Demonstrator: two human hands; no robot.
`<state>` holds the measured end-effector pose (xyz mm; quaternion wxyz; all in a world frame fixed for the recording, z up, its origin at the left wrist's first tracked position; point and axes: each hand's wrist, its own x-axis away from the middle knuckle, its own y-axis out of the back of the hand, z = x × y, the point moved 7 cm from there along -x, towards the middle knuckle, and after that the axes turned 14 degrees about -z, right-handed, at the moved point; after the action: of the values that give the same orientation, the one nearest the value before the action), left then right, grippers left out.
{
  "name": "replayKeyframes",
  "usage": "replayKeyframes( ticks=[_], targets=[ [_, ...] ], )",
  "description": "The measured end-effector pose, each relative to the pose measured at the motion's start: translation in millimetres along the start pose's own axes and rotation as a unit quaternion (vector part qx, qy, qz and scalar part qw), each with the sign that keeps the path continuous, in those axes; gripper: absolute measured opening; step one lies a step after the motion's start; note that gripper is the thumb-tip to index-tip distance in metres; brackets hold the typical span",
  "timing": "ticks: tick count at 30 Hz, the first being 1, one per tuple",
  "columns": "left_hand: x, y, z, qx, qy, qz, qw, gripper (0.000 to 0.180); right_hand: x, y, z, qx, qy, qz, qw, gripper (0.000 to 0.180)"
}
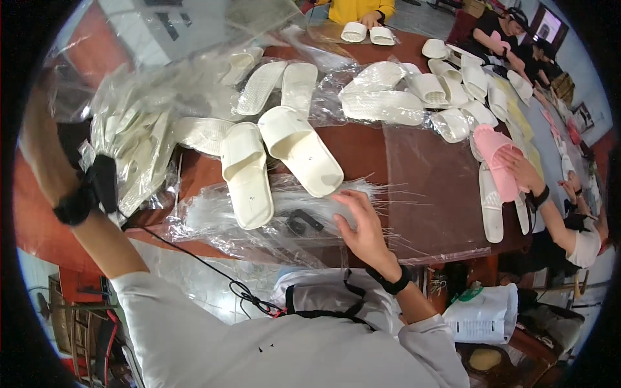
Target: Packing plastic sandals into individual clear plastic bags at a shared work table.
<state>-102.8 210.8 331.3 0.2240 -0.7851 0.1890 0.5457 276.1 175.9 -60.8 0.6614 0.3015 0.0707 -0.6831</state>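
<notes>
A pair of white slide sandals lies in front of me, the left slide (248,187) and the right slide (310,161) angled apart, partly over a bundle of clear plastic ties or strips (207,210). Just past the right slide's near end hovers my right hand (363,227), fingers apart, holding nothing. Far out at the left edge, my left hand (42,123) reaches up beside a heap of clear plastic bags (165,84); blur and the dark rim hide its fingers. Bagged white slides (132,152) lie near that wrist.
More bagged slides (381,94) lie across the brown table (427,187), with loose white ones piled at the far right. A black cable (194,251) runs from my left wrist. At right, another person's hand (517,169) touches a pink slide (495,155). A person in yellow (352,10) sits opposite.
</notes>
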Motion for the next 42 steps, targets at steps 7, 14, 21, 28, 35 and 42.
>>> replayKeyframes(
  ticks=[7, 14, 21, 28, 35, 42],
  targets=[
    [29, 81, 15, -0.023, 0.265, -0.022, 0.964, 0.037, 4, 67, 0, -0.059, -0.134, -0.048, 0.988, 0.038],
    [176, 0, 26, -0.026, 0.321, 0.271, 0.907, 0.029, 25, 119, 2, -0.126, -0.213, 0.014, 0.969, 0.036],
    [329, -72, 19, 0.106, 0.479, 0.465, 0.738, 0.024, 40, 122, 2, -0.142, -0.311, 0.109, 0.933, 0.035],
    [400, -103, 30, 0.119, 0.558, 0.472, 0.672, 0.027, 47, 106, -27, -0.121, -0.360, 0.109, 0.919, 0.024],
    [407, -83, 43, -0.035, 0.408, 0.629, 0.661, 0.065, 44, 132, -49, -0.106, -0.365, -0.006, 0.925, 0.010],
    [413, -69, 19, -0.013, 0.407, 0.666, 0.625, 0.067, 46, 147, -64, -0.102, -0.377, -0.038, 0.920, 0.010]
  ],
)
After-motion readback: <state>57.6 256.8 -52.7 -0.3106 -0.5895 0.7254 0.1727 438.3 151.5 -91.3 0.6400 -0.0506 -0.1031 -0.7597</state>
